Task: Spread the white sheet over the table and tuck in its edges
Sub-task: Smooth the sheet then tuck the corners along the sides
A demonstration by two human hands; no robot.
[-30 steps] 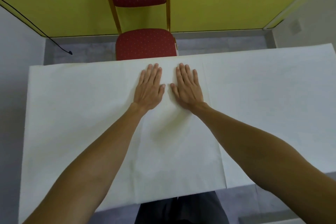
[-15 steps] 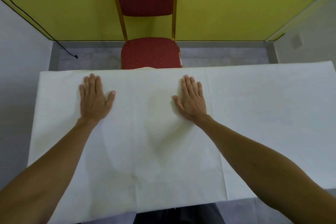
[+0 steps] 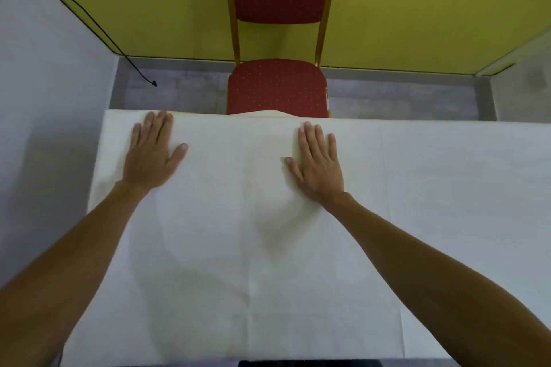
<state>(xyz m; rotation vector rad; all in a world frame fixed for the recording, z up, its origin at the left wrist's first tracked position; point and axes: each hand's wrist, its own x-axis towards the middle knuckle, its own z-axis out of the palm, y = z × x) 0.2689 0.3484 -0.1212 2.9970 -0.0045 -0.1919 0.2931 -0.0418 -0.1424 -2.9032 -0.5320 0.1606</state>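
The white sheet (image 3: 432,188) lies spread over the whole table top, with fold creases running across it and a slight hump at the far edge by the chair. My left hand (image 3: 150,155) presses flat on the sheet near the far left corner, fingers straight. Flat on the sheet near the middle of the far edge lies my right hand (image 3: 317,164), its fingers straight too. The table itself is hidden under the sheet.
A red padded chair (image 3: 277,86) with a wooden frame stands just behind the table's far edge. A black cable (image 3: 89,18) runs down the left wall to the grey floor. Yellow wall behind, white walls at both sides.
My left hand has slid left along the sheet from beside the right hand to near the far left corner. The right hand has stayed about where it was.
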